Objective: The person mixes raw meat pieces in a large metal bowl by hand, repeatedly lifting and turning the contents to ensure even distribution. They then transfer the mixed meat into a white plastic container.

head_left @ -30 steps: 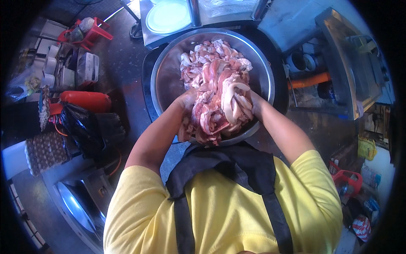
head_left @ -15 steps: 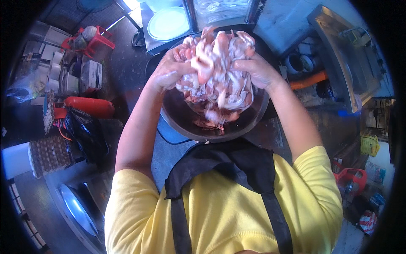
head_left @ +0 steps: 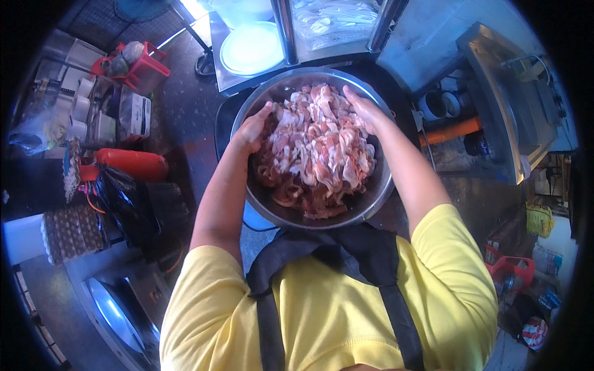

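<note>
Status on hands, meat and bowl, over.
Left hand and right hand open at sides of meat. Meat heaped in metal bowl. Metal shelf beyond bowl, not blocking hands.

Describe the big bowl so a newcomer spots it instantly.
Start at the yellow shirt below. Above the black apron, a wide steel bowl sits between left hand and right hand. Unlike the flat white disc beyond, it's deep and heaped with raw meat.
</note>
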The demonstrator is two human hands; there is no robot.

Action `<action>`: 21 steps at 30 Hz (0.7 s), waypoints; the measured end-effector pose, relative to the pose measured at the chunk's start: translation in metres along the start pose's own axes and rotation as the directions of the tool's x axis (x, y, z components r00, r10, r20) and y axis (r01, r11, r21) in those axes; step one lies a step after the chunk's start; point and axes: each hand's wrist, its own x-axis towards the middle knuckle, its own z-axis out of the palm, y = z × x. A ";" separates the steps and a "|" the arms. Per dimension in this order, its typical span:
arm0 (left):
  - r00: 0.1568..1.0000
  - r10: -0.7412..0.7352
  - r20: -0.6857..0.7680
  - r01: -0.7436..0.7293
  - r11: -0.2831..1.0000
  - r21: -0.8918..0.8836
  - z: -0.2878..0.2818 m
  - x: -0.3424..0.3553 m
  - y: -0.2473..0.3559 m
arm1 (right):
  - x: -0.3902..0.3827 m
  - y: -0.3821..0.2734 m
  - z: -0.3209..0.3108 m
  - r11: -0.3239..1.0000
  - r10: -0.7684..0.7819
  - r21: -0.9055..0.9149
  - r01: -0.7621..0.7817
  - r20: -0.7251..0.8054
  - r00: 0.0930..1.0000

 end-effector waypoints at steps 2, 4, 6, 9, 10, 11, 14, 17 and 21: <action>0.996 0.027 0.084 -0.020 0.997 -0.080 -0.012 0.028 -0.007 | 0.015 -0.003 0.009 0.982 0.103 0.158 -0.101 -0.006 0.995; 0.995 0.098 0.029 -0.097 0.995 -0.035 -0.045 0.068 -0.026 | 0.032 -0.001 0.029 0.989 0.089 0.112 -0.097 0.075 0.993; 0.998 0.002 0.058 0.001 0.999 -0.050 -0.001 0.056 -0.018 | 0.051 0.016 0.021 0.989 0.136 0.048 -0.138 0.041 0.990; 0.977 0.142 0.159 -0.111 0.976 -0.187 0.006 0.067 -0.037 | 0.066 0.034 0.021 0.950 0.299 0.064 -0.306 0.101 0.949; 0.973 0.131 0.189 -0.076 0.960 -0.270 0.013 0.059 -0.033 | 0.068 0.039 0.016 0.957 0.288 -0.016 -0.288 0.134 0.948; 0.964 0.123 0.235 -0.060 0.964 -0.258 0.022 0.049 -0.026 | 0.067 0.043 0.011 0.958 0.283 -0.094 -0.271 0.167 0.944; 0.899 0.008 0.439 0.164 0.921 -0.353 -0.002 0.052 -0.031 | 0.029 0.022 0.027 0.991 0.091 0.068 -0.115 0.286 0.954; 0.939 -0.068 0.338 0.094 0.994 -0.062 -0.008 0.028 -0.029 | -0.014 0.001 0.016 1.000 0.008 -0.022 0.001 0.405 0.914; 0.861 0.075 0.503 -0.170 0.974 0.147 0.023 -0.037 -0.011 | -0.056 -0.015 0.027 0.941 -0.092 -0.195 0.278 0.643 0.760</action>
